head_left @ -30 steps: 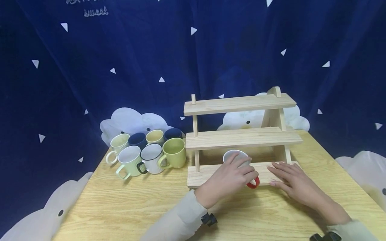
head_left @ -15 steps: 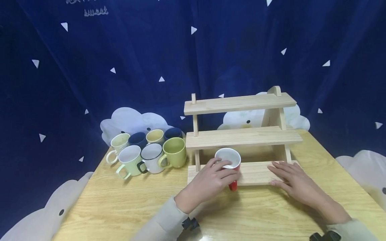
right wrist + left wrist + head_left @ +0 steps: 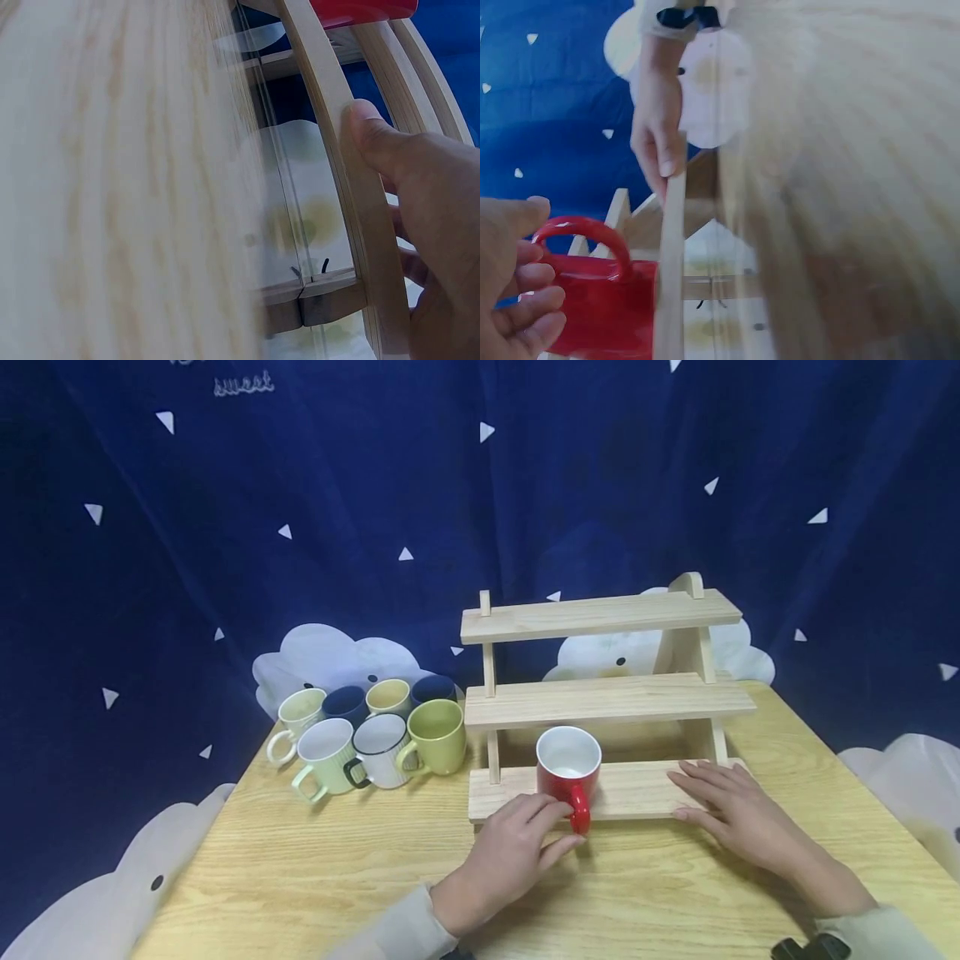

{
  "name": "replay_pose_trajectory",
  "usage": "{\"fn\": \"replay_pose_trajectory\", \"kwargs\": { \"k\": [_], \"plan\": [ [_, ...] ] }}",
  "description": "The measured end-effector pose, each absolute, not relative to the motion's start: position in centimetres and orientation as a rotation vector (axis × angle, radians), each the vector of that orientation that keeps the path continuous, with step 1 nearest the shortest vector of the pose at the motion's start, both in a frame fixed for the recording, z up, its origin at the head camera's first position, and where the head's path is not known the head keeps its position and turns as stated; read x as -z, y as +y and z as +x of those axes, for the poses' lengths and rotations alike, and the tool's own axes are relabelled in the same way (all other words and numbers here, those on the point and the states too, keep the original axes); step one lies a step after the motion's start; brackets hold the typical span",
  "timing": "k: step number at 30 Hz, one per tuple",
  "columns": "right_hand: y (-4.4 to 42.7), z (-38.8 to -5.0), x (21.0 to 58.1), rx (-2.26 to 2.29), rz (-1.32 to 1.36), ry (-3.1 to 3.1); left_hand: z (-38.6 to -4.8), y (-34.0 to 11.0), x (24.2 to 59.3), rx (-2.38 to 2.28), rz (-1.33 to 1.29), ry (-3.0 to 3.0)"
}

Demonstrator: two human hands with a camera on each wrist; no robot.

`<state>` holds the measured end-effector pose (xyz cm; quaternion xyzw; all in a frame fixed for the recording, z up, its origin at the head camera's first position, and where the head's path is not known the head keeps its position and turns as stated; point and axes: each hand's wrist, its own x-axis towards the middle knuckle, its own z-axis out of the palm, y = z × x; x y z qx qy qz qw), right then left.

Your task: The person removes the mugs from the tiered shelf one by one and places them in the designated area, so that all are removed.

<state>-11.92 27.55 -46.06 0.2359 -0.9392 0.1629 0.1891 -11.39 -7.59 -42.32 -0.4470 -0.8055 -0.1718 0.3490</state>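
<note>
A red mug (image 3: 568, 768) with a white inside stands upright on the lowest shelf (image 3: 637, 792) of a three-tier wooden rack, its handle toward me. My left hand (image 3: 513, 852) is at the handle's left side, fingers lightly bent and thumb apart from the index finger. In the left wrist view, the thumb is off the handle and the fingertips lie close to the red mug (image 3: 607, 311); whether they touch cannot be told. My right hand (image 3: 738, 814) rests on the lowest shelf's right end, fingers stretched on top. In the right wrist view, its thumb (image 3: 371, 135) lies against the shelf's front edge.
Left of the rack, several mugs stand close together in two rows, among them an olive-green mug (image 3: 437, 739), a white mug with black handle (image 3: 381, 752) and a pale green mug (image 3: 327, 758). The middle shelf (image 3: 607, 700) and top shelf (image 3: 600, 617) rise behind.
The red mug has moved left along the lowest shelf, and its handle has turned toward me. My left hand has come off the mug's rim down beside the handle. My right hand stays put.
</note>
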Motion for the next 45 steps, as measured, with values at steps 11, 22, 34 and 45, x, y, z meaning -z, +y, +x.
{"fn": "replay_pose_trajectory", "kwargs": {
  "k": [11, 22, 34, 45],
  "plan": [
    [27.6, -11.9, 46.4, -0.464, 0.673, -2.632, -11.2, -6.3, 42.9, 0.511, -1.008, -2.223],
    [27.6, -12.0, 46.2, -0.457, 0.668, -2.643, -11.3, -7.1, 43.3, 0.608, -0.965, -2.244],
    [27.7, -12.0, 46.3, -0.447, 0.665, -2.640, -10.7, -8.7, 43.1, 1.111, -0.859, -2.476],
    [27.6, -12.0, 46.3, -0.458, 0.664, -2.634, -10.9, -9.8, 42.6, 1.476, -0.704, -2.520]
  ]
}}
